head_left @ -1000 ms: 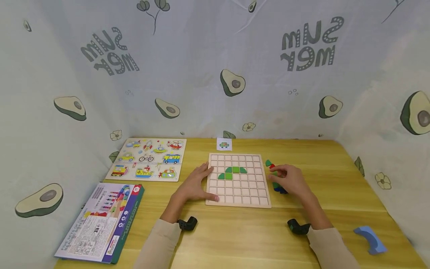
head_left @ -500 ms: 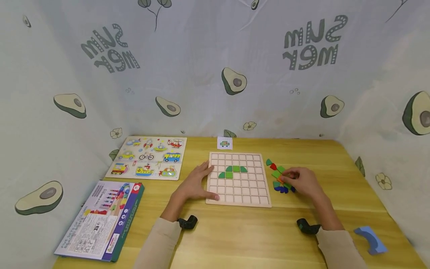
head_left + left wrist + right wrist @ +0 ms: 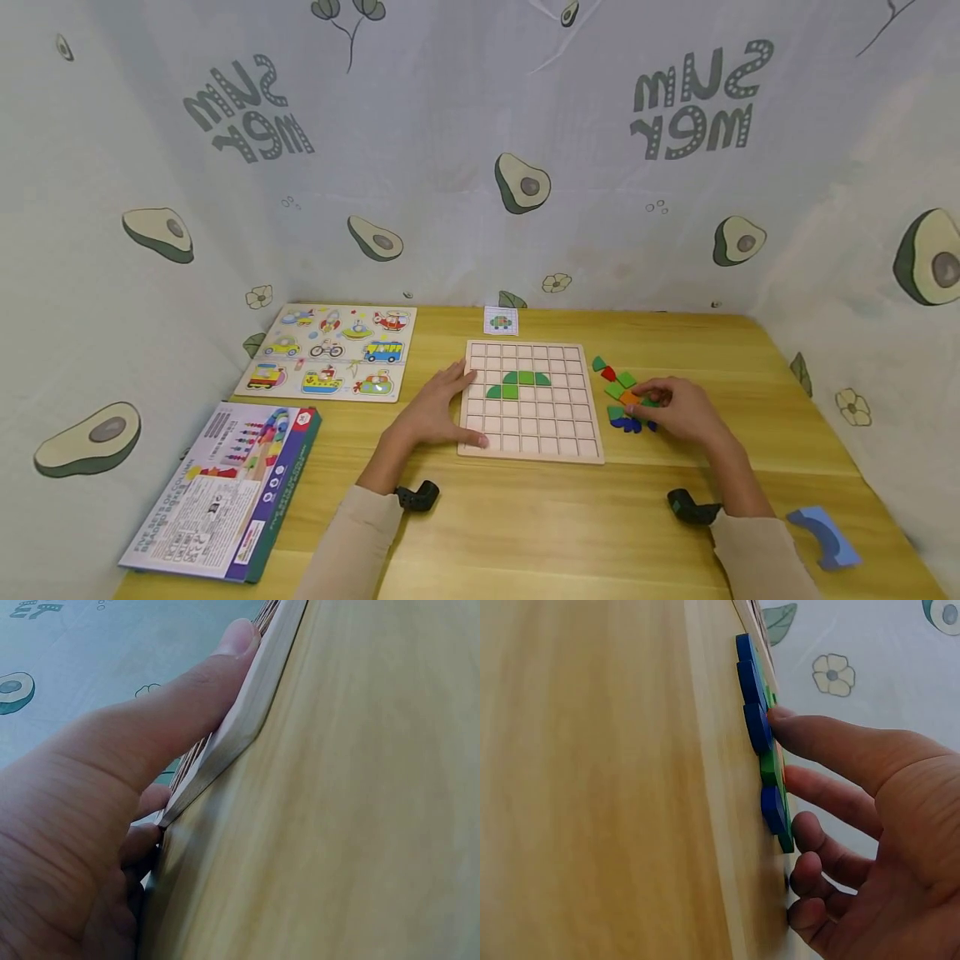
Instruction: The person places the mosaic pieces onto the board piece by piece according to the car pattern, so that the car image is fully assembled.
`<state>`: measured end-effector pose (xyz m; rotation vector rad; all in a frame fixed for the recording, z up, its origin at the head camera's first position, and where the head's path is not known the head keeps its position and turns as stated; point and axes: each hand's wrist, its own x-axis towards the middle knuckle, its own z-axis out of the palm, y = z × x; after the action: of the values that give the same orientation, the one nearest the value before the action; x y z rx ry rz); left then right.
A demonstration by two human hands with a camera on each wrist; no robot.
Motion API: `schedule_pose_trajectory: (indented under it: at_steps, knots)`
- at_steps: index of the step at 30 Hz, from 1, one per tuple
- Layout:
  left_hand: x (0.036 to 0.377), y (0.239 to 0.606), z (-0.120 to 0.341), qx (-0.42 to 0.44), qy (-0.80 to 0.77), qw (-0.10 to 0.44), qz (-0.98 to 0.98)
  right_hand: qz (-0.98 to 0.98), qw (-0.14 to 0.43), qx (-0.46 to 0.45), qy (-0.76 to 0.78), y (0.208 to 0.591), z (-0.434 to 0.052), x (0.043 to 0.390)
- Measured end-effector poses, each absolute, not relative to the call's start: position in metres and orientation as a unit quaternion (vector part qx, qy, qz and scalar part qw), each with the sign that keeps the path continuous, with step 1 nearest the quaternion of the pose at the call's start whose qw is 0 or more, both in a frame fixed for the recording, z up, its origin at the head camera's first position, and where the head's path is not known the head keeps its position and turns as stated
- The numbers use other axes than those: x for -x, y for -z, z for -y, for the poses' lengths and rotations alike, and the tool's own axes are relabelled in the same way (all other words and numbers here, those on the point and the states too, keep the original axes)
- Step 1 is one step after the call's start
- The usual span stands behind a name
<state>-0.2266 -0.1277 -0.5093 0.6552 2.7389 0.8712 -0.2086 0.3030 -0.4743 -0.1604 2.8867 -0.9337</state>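
A wooden grid board (image 3: 529, 427) lies in the middle of the table with several green pieces (image 3: 517, 384) set in its upper rows. My left hand (image 3: 438, 410) rests flat against the board's left edge, and its thumb (image 3: 187, 690) lies along the board's rim (image 3: 255, 697). Right of the board is a small pile of loose coloured pieces (image 3: 617, 388) in green, red, orange and blue. My right hand (image 3: 678, 410) is over the pile's right side. Its thumb (image 3: 832, 742) touches the blue and green pieces (image 3: 756, 712), and the other fingers are loosely bent. I cannot see a piece lifted.
A small pattern card (image 3: 500, 321) lies beyond the board. A vehicle peg puzzle (image 3: 330, 354) and a printed box (image 3: 225, 492) sit on the left. A blue curved block (image 3: 821, 537) is near the front right corner. Avocado-print cloth walls stand round the table.
My right hand has slid right and slightly toward me, uncovering more of the loose pieces. The left hand and the board have stayed put.
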Motion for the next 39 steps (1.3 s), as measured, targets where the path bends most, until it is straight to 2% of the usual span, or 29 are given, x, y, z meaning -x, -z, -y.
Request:
schedule_pose_trajectory:
  at_steps: [10,18,32,39]
  knots:
    - [0.225,0.507,0.127,-0.213,-0.298,0.102,-0.925,-0.957,0.031,0.041,0.286,0.474,-0.298,0.206]
    - [0.225,0.507,0.128,-0.218,-0.297,0.098,-0.924,-0.961,0.037,0.034,0.273,0.472,-0.292,0.204]
    - [0.226,0.509,0.128,-0.218,-0.299,0.098,-0.924,-0.956,0.023,0.046,0.289,0.466,-0.287,0.204]
    - [0.227,0.511,0.129,-0.218,-0.299,0.098,-0.924,-0.955,0.013,0.08,0.284,0.461,-0.272,0.21]
